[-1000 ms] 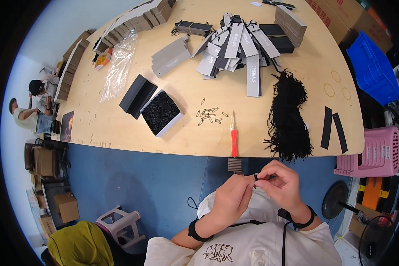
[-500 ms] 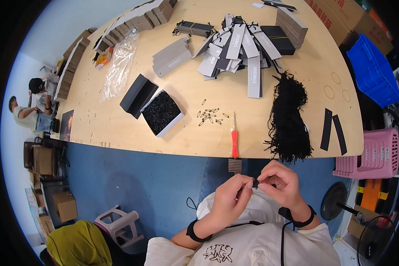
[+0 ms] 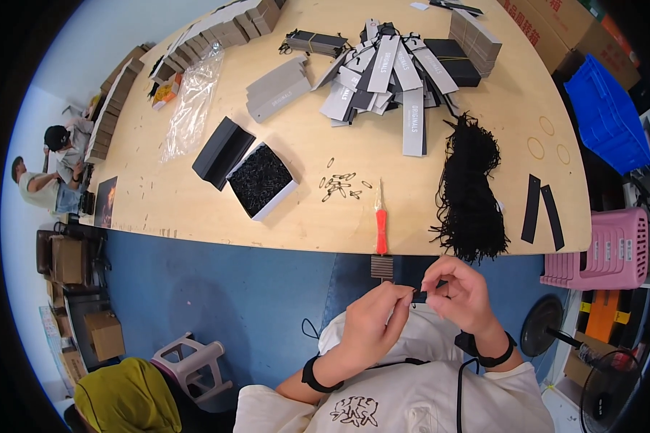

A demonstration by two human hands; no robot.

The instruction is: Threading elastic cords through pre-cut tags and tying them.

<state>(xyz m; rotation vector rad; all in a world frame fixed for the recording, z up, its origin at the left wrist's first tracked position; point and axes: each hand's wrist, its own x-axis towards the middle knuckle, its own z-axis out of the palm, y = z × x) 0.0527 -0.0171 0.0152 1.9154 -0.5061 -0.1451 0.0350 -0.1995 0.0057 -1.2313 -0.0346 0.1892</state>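
My left hand (image 3: 378, 317) and my right hand (image 3: 461, 296) meet fingertip to fingertip just in front of the table's near edge. Both are closed in a pinch on a small black piece (image 3: 419, 296), mostly covered by the fingers and too small to name. Straight ahead on the table lie a red-handled awl-like tool (image 3: 381, 231) and a loose scatter of small dark clips or pins (image 3: 339, 186). Right of these is a thick bundle of black cords (image 3: 473, 191). Two black strips (image 3: 531, 209) rest farther right.
An open box of small black pieces (image 3: 262, 184) stands left of the clips. Farther back are a pile of grey and black tags (image 3: 386, 72), a clear plastic bag (image 3: 191, 108) and banded card stacks (image 3: 475, 43). A pink basket (image 3: 607, 249) and a blue crate (image 3: 610, 112) are right.
My right hand has shifted slightly up and its fingers have rearranged at the small black piece. My left hand has stayed almost in place. The things on the table look unmoved.
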